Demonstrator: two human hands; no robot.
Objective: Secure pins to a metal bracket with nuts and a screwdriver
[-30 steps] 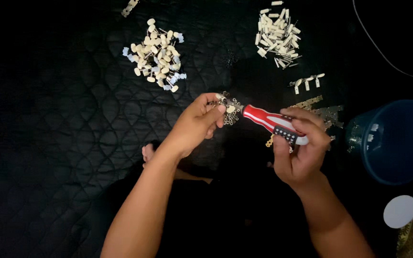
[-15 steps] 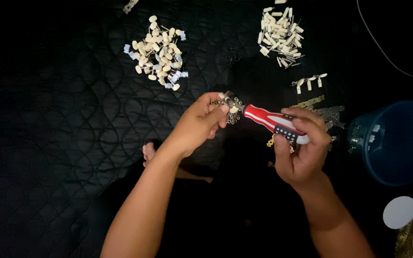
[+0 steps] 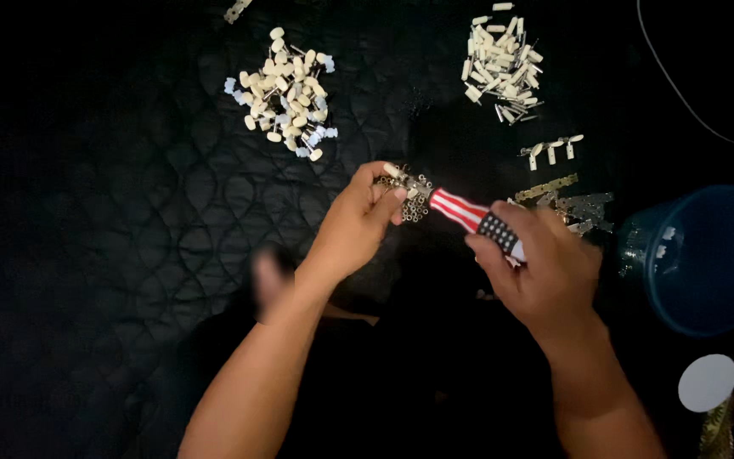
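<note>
Two hands meet above the dark quilted cloth (image 3: pixel 129 212). The right hand (image 3: pixel 545 272) is clenched around a red-and-white striped handle (image 3: pixel 473 217), whose tip carries a cluster of small metal rings (image 3: pixel 414 200). The left hand (image 3: pixel 358 225) pinches at that cluster with its fingertips (image 3: pixel 397 194). Picking one ring free looks like the step in hand, needing a fine pinch.

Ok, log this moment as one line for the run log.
left hand: pinching small metal pieces at tool tip | right hand: holding red-white striped tool | nearby: blue tub, two cream part piles
</note>
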